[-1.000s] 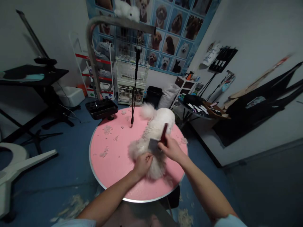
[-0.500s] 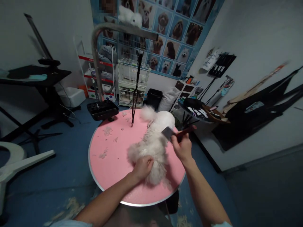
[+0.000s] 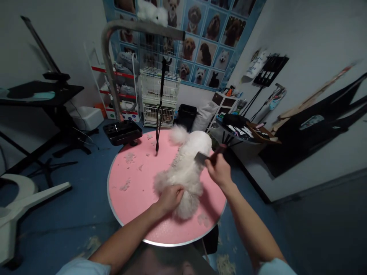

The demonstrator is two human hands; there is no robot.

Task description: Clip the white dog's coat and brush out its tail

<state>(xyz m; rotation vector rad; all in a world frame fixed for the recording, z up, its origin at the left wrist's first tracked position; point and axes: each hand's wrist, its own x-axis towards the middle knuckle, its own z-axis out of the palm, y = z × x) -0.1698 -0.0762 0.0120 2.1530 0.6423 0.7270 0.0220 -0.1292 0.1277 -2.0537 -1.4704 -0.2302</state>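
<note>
A fluffy white dog [image 3: 186,172] is on the round pink grooming table [image 3: 134,206]. Its rump looks trimmed short and smooth, while the fur nearer to me is long and ruffled. My left hand [image 3: 171,198] is closed on the fur at the dog's near end. My right hand [image 3: 219,171] grips the dark red handle of a slicker brush [image 3: 201,157]. The flat grey brush head is at the right side of the dog's back, against or just over the fur. The dog's face is not visible.
A metal grooming arm [image 3: 110,68] with a black hanging strap [image 3: 161,95] rises at the table's far left, beside a black tool tray [image 3: 122,132]. Fur clippings [image 3: 130,157] lie on the tabletop. Behind are wire cages [image 3: 159,89] and a side table with tools [image 3: 239,131].
The brush has tilted in my right hand, its handle end swinging up and left. My left hand keeps its hold on the fur. The whole view has shifted slightly.
</note>
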